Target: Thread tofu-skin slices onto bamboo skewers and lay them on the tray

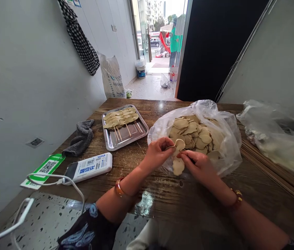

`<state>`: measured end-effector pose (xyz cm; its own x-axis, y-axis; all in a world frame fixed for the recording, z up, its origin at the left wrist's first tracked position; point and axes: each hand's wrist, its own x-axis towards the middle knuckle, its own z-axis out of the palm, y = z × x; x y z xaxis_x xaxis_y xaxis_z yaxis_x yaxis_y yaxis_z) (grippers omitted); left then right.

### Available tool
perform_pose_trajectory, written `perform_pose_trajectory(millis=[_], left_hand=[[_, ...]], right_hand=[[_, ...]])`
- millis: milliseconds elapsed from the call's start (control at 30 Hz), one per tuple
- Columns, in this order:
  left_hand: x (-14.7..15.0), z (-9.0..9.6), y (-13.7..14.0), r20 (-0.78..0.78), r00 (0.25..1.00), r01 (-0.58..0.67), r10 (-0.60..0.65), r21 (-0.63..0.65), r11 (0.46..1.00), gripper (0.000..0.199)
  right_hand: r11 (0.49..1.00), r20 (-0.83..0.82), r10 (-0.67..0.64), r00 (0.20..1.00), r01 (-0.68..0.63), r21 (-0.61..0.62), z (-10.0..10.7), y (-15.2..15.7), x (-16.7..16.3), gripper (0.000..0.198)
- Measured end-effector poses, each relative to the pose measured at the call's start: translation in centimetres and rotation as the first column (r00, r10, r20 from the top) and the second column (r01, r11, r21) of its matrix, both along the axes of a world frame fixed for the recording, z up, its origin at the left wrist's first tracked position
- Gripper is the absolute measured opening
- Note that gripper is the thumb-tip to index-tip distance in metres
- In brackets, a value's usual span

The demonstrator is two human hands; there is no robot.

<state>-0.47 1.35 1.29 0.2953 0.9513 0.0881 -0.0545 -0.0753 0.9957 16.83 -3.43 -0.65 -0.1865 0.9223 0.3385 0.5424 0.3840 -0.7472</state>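
Observation:
Thin, round, beige food slices point(178, 166) hang between my two hands, one above the other, in front of a clear plastic bag point(159, 126) heaped with similar slices point(191, 130). My left hand point(159, 151) is closed, its thumb and fingers pinching the edge of a slice. From the other side my right hand point(196, 165) is closed too, its fingertips pressed against the slices; whatever lies inside its grip is hidden. On a metal tray point(126, 144) at the left, several slices point(120, 118) are threaded on thin wooden sticks point(128, 130).
Left on the wooden table point(133, 163) lie a grey cloth point(80, 139), a white power bank point(92, 166) with a cable and a green QR card point(44, 170). Long wooden sticks point(274, 170) and another plastic bag point(279, 132) occupy the right side.

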Motion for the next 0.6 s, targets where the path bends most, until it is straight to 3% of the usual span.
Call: perform_pose_trajectory(millis=[133, 267, 467, 600], left_hand=[[0.13, -0.03, -0.11, 0.135, 0.989, 0.084, -0.066, -0.137, 0.987, 0.033], [-0.12, 0.15, -0.13, 0.084, 0.982, 0.180, -0.170, -0.136, 0.974, 0.035], [-0.73, 0.49, 0.26, 0.082, 0.997, 0.020, -0.012, -0.096, 0.995, 0.038], [-0.44, 0.49, 0.00, 0.084, 0.996, 0.026, -0.018, -0.100, 0.995, 0.037]], right_hand=[[1.000, -0.013, -0.024, 1.000, 0.024, 0.020, 0.39, -0.07, 0.05, 0.025], [1.000, -0.014, 0.011, 1.000, -0.010, 0.019, 0.77, -0.29, -0.05, 0.026], [1.000, -0.045, 0.003, 0.999, -0.002, 0.029, 0.87, -0.41, 0.09, 0.024], [0.999, -0.057, 0.005, 0.998, -0.002, 0.047, 0.60, -0.33, 0.11, 0.023]])
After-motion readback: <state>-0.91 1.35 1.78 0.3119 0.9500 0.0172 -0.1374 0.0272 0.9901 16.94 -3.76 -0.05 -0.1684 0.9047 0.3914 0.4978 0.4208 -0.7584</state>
